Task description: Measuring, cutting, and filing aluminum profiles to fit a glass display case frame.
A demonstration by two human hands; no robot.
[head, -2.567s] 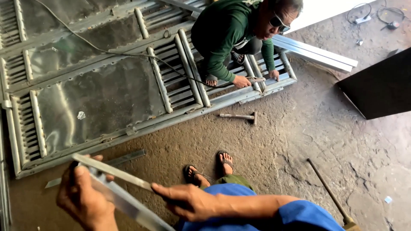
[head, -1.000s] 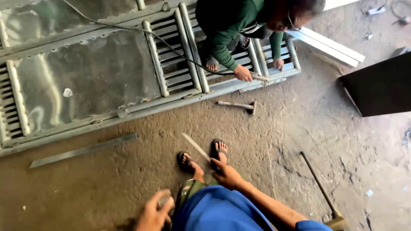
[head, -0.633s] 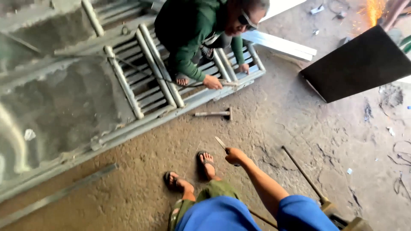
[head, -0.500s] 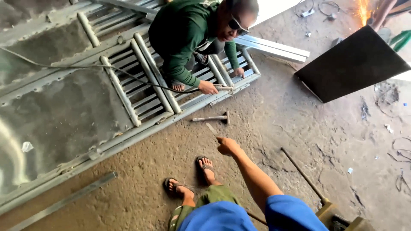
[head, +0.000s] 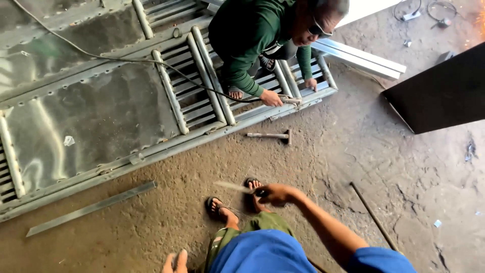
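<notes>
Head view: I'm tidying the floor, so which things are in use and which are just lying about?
In hand:
- thin metal strip, blurred, gripped by the right hand
- left hand, seemingly empty

Lying about:
- hammer
- flat bar
- long rod

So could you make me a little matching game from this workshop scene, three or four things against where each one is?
Things:
1. hammer
2. flat metal strip
3. right hand
4. thin rod

Places:
A. on the floor right of the blue sleeve
B. above the sandalled feet, gripping a thin blurred piece
C. on the floor alone, below the big metal gate's left part
D. on the floor just below the gate's edge, near the crouching person

Pairs: 1-D, 2-C, 3-B, 4-A
</notes>
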